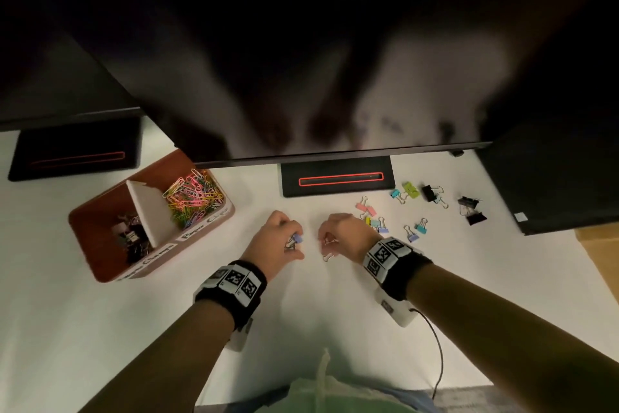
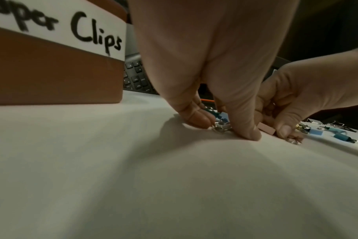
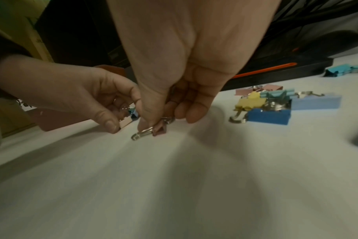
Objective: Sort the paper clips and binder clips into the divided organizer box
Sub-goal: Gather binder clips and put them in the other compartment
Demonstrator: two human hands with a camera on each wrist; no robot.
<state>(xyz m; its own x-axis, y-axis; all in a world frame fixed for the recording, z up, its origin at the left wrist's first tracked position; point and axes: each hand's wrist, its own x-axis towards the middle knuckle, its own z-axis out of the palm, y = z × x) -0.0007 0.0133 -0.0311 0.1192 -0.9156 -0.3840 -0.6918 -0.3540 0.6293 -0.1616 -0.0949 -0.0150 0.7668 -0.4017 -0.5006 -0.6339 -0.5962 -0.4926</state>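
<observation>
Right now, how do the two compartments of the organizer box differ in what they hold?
In the organizer box, the paper clip compartment, on the side nearer the hands, holds a loose heap of bright wire paper clips in many colours. The binder clip compartment holds a smaller, darker heap, mostly black binder clips. A white divider stands between them. Both carry a handwritten white label on the front wall.

An office desk: a white desk (image 1: 100, 329) is carrying two dark monitors, the nearer monitor stand (image 1: 336, 179) sitting just behind loose binder clips (image 1: 415, 208), with a black keyboard (image 2: 136, 76) showing beside it.
</observation>
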